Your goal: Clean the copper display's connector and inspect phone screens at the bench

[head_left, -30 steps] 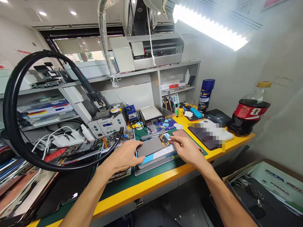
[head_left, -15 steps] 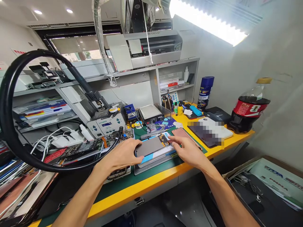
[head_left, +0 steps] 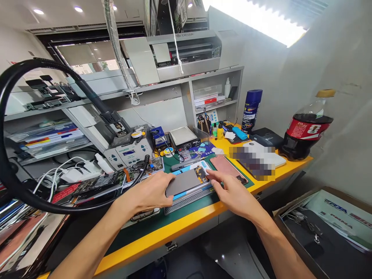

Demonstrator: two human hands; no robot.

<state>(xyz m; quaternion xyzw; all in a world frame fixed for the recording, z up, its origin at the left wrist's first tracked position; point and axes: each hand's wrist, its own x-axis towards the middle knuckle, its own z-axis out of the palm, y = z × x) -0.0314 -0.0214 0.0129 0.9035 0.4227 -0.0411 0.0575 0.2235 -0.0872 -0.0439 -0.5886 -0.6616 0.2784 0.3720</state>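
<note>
A grey-backed phone screen assembly (head_left: 183, 184) with an exposed circuit section (head_left: 201, 174) at its right end lies on a white and blue box (head_left: 190, 192). My left hand (head_left: 154, 190) spans the assembly's left end, gripping it between thumb at the near edge and fingers at the far edge. Beside the circuit end is my right hand (head_left: 228, 190), index finger stretched out to that end, thumb apart below it. Whether the fingertip touches is unclear. Under the box sits a perforated grey plate (head_left: 186, 203). A pink phone back panel (head_left: 226, 168) lies to the right.
A green mat (head_left: 203, 207) covers the yellow-edged bench (head_left: 174, 228). A black flexible hose (head_left: 37, 201) loops at the left before a soldering station (head_left: 129, 153). On the right stand a spray can (head_left: 251, 112), a cola bottle (head_left: 305, 133) and a partly blurred device (head_left: 279, 159).
My right hand has drawn back slightly from the circuit end, and its fingers have shifted. My left hand keeps its grip. The camera view has shifted slightly.
</note>
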